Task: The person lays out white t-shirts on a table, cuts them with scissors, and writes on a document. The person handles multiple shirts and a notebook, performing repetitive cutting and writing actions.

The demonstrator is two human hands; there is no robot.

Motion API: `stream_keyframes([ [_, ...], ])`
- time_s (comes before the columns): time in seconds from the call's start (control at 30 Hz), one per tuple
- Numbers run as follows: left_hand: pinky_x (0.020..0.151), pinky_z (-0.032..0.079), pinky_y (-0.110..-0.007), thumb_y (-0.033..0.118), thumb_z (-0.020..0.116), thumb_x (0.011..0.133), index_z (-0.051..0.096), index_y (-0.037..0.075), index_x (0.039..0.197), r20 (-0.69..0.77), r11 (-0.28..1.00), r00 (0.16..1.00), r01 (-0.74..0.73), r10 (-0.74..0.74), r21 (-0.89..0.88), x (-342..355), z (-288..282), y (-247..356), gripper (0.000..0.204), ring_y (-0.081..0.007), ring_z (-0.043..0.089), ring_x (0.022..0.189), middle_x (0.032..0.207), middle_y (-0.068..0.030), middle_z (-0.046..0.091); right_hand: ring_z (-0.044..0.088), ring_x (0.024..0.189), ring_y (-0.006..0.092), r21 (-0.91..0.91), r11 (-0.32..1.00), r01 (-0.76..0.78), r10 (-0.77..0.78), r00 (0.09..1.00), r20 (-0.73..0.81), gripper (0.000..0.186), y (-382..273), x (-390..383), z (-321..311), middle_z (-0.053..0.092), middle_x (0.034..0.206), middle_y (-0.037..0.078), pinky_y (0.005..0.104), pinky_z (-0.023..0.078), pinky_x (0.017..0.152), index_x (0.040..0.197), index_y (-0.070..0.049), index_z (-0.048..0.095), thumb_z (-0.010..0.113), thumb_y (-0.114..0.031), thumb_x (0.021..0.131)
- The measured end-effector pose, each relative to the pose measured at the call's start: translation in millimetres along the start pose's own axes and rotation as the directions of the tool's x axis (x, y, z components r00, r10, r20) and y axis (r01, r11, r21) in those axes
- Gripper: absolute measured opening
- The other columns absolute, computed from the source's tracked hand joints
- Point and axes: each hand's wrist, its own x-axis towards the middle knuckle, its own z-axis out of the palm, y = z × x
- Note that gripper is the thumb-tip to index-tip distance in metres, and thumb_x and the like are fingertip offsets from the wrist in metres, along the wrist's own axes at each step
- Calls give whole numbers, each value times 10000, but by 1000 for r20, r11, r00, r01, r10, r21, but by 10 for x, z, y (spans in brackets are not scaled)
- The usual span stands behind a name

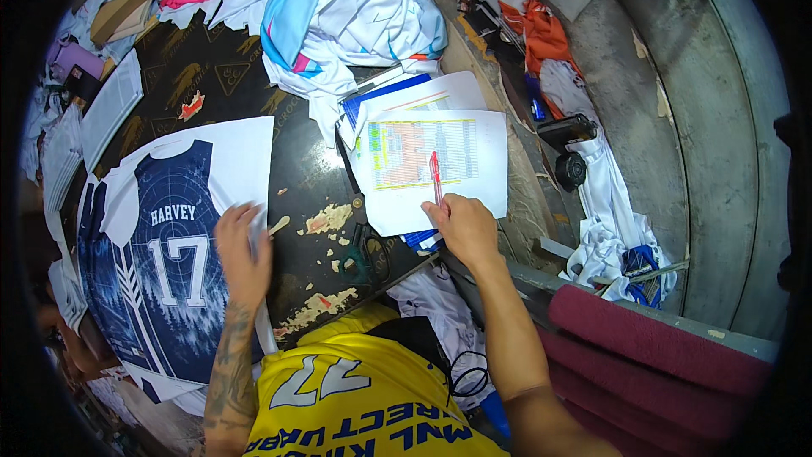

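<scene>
Red pen (436, 173) is over printed sheet (402, 213), grasped by right hand (467, 224) at sheet's near edge. Left hand (243, 256) sits left of sheet, overlapping navy jersey panel (182, 203); blurred, cannot tell whether it grips anything. White cloth pile (372, 13) beyond sheet; maroon fabric (651, 355) off its near right side.

dark worn table (298, 161) | left: navy jersey print (178, 224) | right: printed papers (404, 148) | far: white-blue cloth heap (368, 17)

Dark, peeling tabletop (304, 178); grey boards (702, 118) right.
</scene>
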Motion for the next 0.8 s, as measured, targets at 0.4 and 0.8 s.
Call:
stream_keyframes([
  [0.4, 1246, 291, -549, 187, 615, 1050, 478, 42, 1601, -120, 845, 946, 324, -302, 425, -1404, -355, -947, 585, -421, 423, 1492, 1628, -228, 448, 731, 905, 424, 14, 998, 58, -54, 975, -216, 311, 169, 23, 170, 752, 935, 190, 558, 561, 784, 1013, -32, 684, 718, -341, 1016],
  [0.8, 1248, 337, -532, 305, 586, 1105, 482, 40, 1625, -313, 749, 883, 464, -350, 473, -1933, -949, -1766, 593, -458, 434, 1514, 1643, -288, 454, 656, 703, 356, 169, 971, 168, -86, 908, -409, 257, -134, -42, 118, 659, 747, 132, 473, 519, 684, 931, -38, 643, 747, -263, 1000],
])
